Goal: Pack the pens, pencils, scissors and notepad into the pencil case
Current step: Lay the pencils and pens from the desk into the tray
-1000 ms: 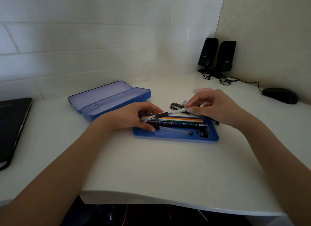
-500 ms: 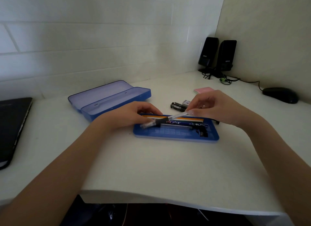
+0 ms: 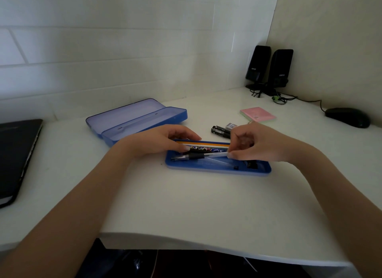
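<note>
Since a moment ago, your right hand (image 3: pixel 258 145) has lowered the clear ballpoint pen with black grip (image 3: pixel 201 155) into the shallow blue plastic tray (image 3: pixel 219 169), fingertips still pinching its end. Your left hand (image 3: pixel 165 139) rests curled on the pencils; whether it holds anything, you cannot tell. The pink notepad (image 3: pixel 257 113) remains unpacked on the tabletop (image 3: pixel 186 205).

Tray (image 3: pixel 217 169) at table (image 3: pixel 186 205) centre, pens (image 3: pixel 198 155) and pencils (image 3: pixel 204 143) in it. Open case (image 3: pixel 136 120) behind-left. Batteries (image 3: pixel 220 130) just behind tray; notepad (image 3: pixel 257 113) farther back-right. Speakers (image 3: pixel 268 68) in far corner, mouse (image 3: pixel 347 117) right, laptop (image 3: pixel 16 159) left.

The laptop (image 3: pixel 14 159) runs off our left edge. Our right hand (image 3: pixel 256 145) hides the pencils' (image 3: pixel 203 143) far ends.
</note>
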A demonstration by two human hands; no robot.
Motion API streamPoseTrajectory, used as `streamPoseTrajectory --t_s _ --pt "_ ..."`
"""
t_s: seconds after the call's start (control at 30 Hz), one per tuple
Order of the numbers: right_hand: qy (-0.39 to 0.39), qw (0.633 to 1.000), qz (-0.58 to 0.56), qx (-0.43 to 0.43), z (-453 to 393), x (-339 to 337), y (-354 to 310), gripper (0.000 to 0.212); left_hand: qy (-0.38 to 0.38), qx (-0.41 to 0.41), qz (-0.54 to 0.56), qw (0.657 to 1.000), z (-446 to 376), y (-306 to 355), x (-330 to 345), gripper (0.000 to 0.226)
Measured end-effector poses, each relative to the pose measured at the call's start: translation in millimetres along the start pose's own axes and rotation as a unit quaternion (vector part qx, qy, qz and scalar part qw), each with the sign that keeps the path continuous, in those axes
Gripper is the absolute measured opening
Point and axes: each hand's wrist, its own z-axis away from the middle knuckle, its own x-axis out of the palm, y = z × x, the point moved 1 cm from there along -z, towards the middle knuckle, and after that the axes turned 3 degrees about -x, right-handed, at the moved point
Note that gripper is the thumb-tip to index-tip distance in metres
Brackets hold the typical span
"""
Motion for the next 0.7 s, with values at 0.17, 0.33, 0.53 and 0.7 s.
streamPoseTrajectory --t_s 0.17,0.33,0.53,0.7 --pt "0.012 0.999 0.041 0.000 -2.9 5.8 1.3 0.016 -0.001 -0.004 0.013 1.000 -0.6 -1.2 0.0 0.033" --pt "0.022 0.998 0.059 0.001 -3.6 7.1 0.5 0.018 0.019 -0.006 0.010 1.000 -1.4 -0.3 0.8 0.029" --pt "0.007 0.998 0.058 0.004 -3.7 9.8 0.5 0.019 0.015 -0.012 0.013 1.000 -1.3 -0.3 0.2 0.027" --pt "-0.037 0.997 0.068 0.002 -3.8 12.7 -1.8 0.020 -0.003 -0.017 0.034 0.999 -0.3 0.3 0.4 0.031"
